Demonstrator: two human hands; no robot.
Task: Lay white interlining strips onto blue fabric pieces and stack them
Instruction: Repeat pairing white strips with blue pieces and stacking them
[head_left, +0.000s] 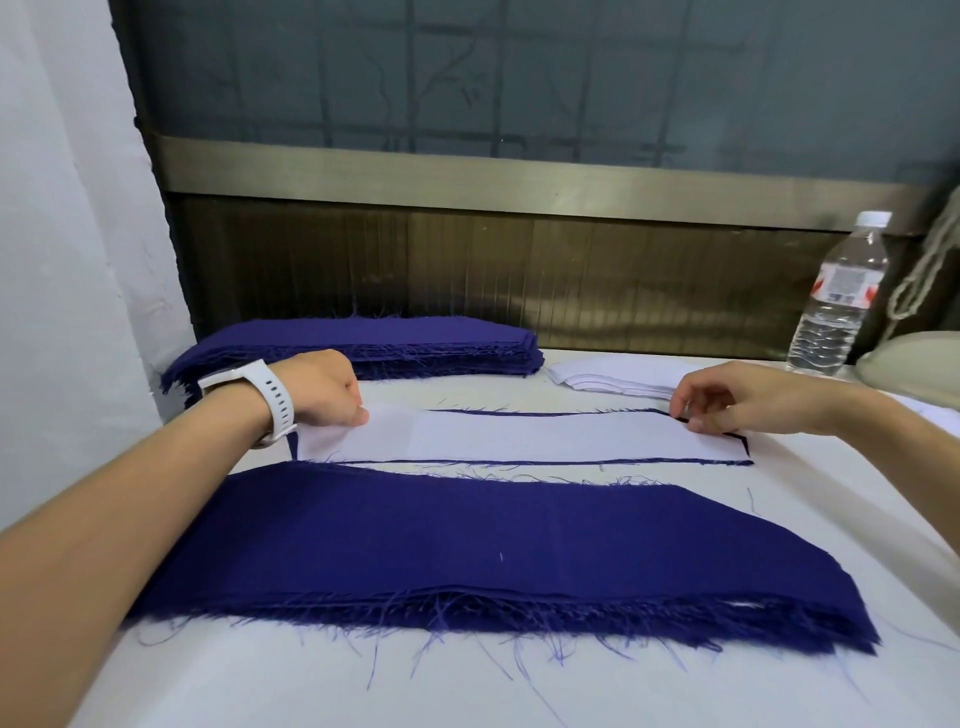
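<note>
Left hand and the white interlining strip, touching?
Touching. Head view: the left hand pinches the left end of the white interlining strip.

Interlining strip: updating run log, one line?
white strip on blue piece | left hand pinches left end | right hand pinches right end

Strip (519, 436) was white. Near stack (467, 545), far stack (374, 343) were deep blue, with frayed blue threads. Bench (311, 686) was white. Watch strap (271, 397) was white, perforated. Bottle (831, 327) was clear, cap (876, 218) white, label (844, 283) red-and-white.
</note>
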